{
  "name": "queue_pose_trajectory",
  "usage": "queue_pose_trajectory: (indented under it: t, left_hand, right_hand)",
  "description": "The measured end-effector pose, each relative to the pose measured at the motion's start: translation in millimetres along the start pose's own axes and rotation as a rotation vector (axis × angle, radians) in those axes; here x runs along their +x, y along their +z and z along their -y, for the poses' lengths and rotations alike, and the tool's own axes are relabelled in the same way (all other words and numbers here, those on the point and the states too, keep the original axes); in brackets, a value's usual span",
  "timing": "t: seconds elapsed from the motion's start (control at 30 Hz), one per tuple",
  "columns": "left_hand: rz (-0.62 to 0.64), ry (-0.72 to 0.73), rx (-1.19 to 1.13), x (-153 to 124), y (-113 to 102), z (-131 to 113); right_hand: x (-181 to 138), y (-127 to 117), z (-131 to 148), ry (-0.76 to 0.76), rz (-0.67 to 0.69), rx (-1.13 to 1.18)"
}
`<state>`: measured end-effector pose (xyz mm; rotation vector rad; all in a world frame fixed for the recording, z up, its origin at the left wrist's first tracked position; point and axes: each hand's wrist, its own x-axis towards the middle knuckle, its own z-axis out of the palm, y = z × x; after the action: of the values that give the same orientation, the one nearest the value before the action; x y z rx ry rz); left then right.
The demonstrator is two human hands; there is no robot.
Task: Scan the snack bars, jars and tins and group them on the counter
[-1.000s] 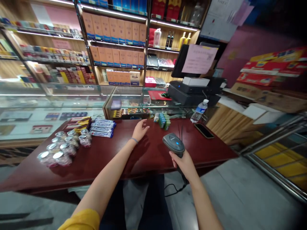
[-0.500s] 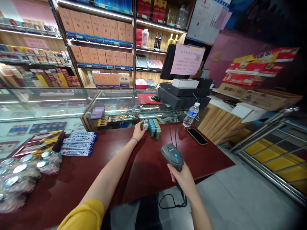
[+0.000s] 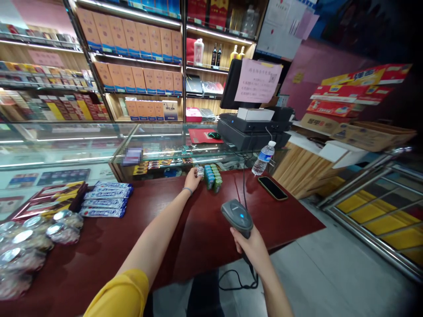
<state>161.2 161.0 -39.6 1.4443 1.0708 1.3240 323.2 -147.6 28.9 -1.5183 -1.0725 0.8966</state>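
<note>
My right hand [image 3: 251,245] grips the handle of a grey barcode scanner [image 3: 237,215] with a blue light, held over the front edge of the dark red table [image 3: 205,224]; its black cable hangs below. My left hand [image 3: 192,179] reaches to the far side of the table and closes on a small clear bottle [image 3: 200,171]. That bottle stands at the left end of a cluster of small green and blue bottles [image 3: 212,176].
Blue wrapped bars [image 3: 105,199], flat red-yellow packs [image 3: 49,200] and several foil-lidded cups [image 3: 39,233] lie at the table's left. A phone [image 3: 272,187] and water bottle [image 3: 263,158] are at right. Glass counters, a till [image 3: 253,127] and stocked shelves stand behind.
My left hand reached forward across the table to the small clear bottle and closed on it. The view shifted right. The scanner stayed in my right hand.
</note>
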Motion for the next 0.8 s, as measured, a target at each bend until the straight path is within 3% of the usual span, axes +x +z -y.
queue_pose_trajectory:
  t: [0.17, 0.37, 0.8]
  left_hand:
    - [-0.055, -0.052, -0.233, -37.9, -27.5, -12.0]
    - [0.026, -0.209, -0.594, -111.2, -88.8, -33.4]
    - [0.039, -0.231, -0.767, -222.1, -209.5, -82.1]
  right_hand:
    - [-12.3, 9.8, 13.8, -0.026, 0.003, -0.007]
    - [-30.0, 29.7, 16.9, -0.086, 0.056, -0.025]
    - [-78.5, 81.9, 32.9, -0.174, 0.241, -0.068]
